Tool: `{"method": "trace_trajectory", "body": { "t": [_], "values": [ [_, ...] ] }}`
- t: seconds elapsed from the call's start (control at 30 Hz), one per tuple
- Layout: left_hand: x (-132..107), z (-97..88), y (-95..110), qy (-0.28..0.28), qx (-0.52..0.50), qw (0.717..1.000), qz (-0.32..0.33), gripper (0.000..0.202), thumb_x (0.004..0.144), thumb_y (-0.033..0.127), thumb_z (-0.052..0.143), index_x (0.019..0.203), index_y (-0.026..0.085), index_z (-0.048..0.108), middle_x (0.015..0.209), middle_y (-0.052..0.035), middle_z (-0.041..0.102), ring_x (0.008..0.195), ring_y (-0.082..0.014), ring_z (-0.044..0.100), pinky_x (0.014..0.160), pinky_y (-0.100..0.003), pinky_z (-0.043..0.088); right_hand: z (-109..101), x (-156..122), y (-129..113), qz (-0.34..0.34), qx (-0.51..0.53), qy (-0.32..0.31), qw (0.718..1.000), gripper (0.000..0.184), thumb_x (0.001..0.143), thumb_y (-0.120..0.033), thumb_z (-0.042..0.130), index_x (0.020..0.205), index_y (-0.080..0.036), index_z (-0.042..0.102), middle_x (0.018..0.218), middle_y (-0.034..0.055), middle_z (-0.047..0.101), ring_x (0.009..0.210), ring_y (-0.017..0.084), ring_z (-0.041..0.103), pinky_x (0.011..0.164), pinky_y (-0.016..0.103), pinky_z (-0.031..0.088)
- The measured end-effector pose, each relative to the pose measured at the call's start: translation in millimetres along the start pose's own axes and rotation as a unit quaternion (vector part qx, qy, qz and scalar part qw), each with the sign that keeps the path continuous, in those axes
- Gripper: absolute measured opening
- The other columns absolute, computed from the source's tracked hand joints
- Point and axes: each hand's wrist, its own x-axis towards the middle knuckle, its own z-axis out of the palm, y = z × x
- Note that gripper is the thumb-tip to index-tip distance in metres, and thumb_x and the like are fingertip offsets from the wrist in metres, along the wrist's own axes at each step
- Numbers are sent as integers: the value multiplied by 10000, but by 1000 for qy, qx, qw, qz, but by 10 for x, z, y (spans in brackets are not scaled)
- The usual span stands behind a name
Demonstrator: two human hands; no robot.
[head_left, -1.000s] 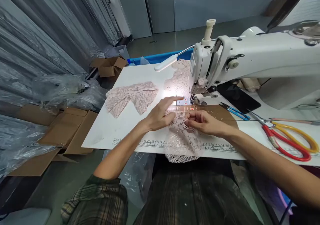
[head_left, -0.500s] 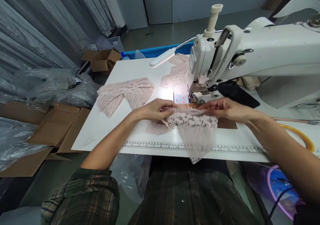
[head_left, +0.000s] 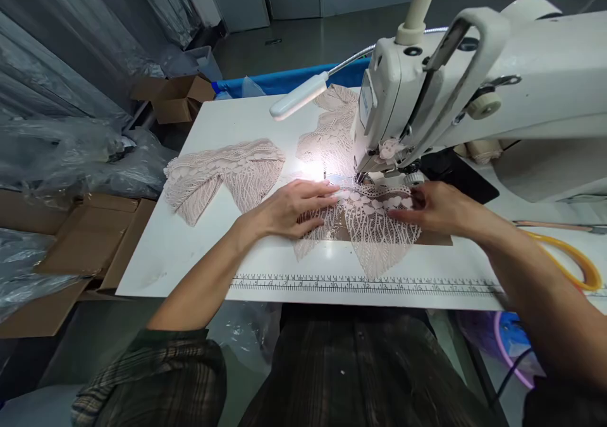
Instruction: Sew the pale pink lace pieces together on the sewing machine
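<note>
A pale pink lace piece (head_left: 379, 224) lies spread at the sewing machine (head_left: 393, 104), its top edge under the presser foot (head_left: 363, 178). Its pointed lower part reaches toward the ruler strip. My left hand (head_left: 298, 209) rests on the left part of the lace with fingers stretched out flat. At the lace's right end, my right hand (head_left: 434, 209) grips the edge between thumb and bent fingers. Under the lace shows a brown plate (head_left: 434, 237). A second lace piece (head_left: 227, 174) lies to the left, and more lace (head_left: 329, 133) lies behind the needle area.
A lit lamp (head_left: 298, 96) shines on the needle area. The ruler strip (head_left: 303, 283) runs along the front of the white table (head_left: 175, 250). A yellow ring-shaped item (head_left: 576, 256) and a black item (head_left: 458, 174) lie on the right. Cardboard boxes (head_left: 99, 237) stand left of the table.
The lace was lifted and held between both hands; now it lies flat with its edge at the presser foot. My left fingers have opened from a pinch and spread. The view has moved closer.
</note>
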Motion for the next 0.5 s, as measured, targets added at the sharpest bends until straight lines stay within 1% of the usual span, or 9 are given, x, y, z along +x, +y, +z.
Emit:
{"method": "trace_trajectory", "body": {
  "t": [0.07, 0.1, 0.13, 0.2, 0.27, 0.37, 0.4, 0.43, 0.5],
  "values": [
    [-4, 82, 76, -47, 22, 998, 17, 457, 853, 345, 731, 1307, 325, 689, 1478, -76, 633, 1283, -342, 618, 1098, -521, 391, -39, -87, 24, 34, -58, -27, 997, 321, 721, -417, 824, 702, -191, 597, 576, -6, 538, 521, 93, 426, 500, 280, 296],
    [-5, 127, 114, -57, 38, 997, 17, 472, 867, 392, 730, 1326, 297, 680, 1497, -95, 615, 1279, -359, 610, 1099, -528, 381, -59, -118, 54, 44, -56, -27, 997, 312, 745, -431, 799, 718, -186, 607, 597, 0, 555, 539, 95, 440, 508, 279, 310],
    [-4, 173, 151, -60, 52, 997, 12, 497, 875, 444, 731, 1336, 268, 675, 1515, -113, 595, 1277, -374, 601, 1108, -532, 368, -78, -139, 88, 50, -32, -21, 998, 311, 763, -453, 778, 749, -180, 630, 627, 9, 578, 559, 98, 458, 514, 275, 323],
    [-2, 266, 215, -53, 75, 996, 0, 582, 878, 555, 719, 1357, 229, 659, 1554, -141, 550, 1297, -396, 571, 1142, -536, 336, -105, -161, 138, 62, 50, 4, 997, 351, 761, -504, 773, 827, -171, 682, 701, 30, 631, 602, 106, 500, 520, 263, 352],
    [-2, 358, 263, -56, 92, 994, 0, 693, 890, 641, 676, 1426, 207, 600, 1608, -158, 477, 1388, -413, 500, 1195, -541, 279, -111, -176, 123, 66, 137, 21, 988, 381, 718, -506, 818, 850, -167, 705, 750, 43, 660, 634, 107, 528, 532, 247, 379],
    [-12, 483, 300, -56, 89, 994, 6, 848, 879, 707, 656, 1529, 192, 478, 1686, -168, 335, 1555, -418, 302, 1274, -555, 135, -71, -224, -24, 61, 242, 40, 967, 400, 590, -440, 915, 765, -161, 687, 739, 36, 655, 625, 85, 517, 535, 222, 399],
    [-14, 513, 304, -49, 79, 996, 4, 875, 863, 718, 671, 1538, 201, 462, 1701, -161, 304, 1584, -412, 245, 1288, -556, 91, -45, -249, -86, 67, 270, 44, 960, 429, 546, -430, 938, 768, -161, 688, 739, 32, 656, 616, 81, 518, 528, 215, 404],
    [-16, 530, 301, -40, 67, 997, 0, 886, 844, 725, 690, 1534, 217, 464, 1707, -150, 295, 1598, -405, 213, 1298, -554, 63, -16, -277, -146, 79, 292, 41, 952, 472, 515, -437, 953, 803, -163, 700, 740, 29, 657, 602, 82, 519, 514, 212, 407],
    [-14, 513, 272, -18, 43, 999, -11, 842, 842, 726, 691, 1508, 248, 495, 1698, -124, 332, 1595, -389, 237, 1305, -548, 65, 49, -333, -243, 111, 324, 26, 939, 579, 489, -493, 963, 906, -171, 721, 724, 17, 647, 565, 86, 514, 474, 211, 408]
  ]
}}
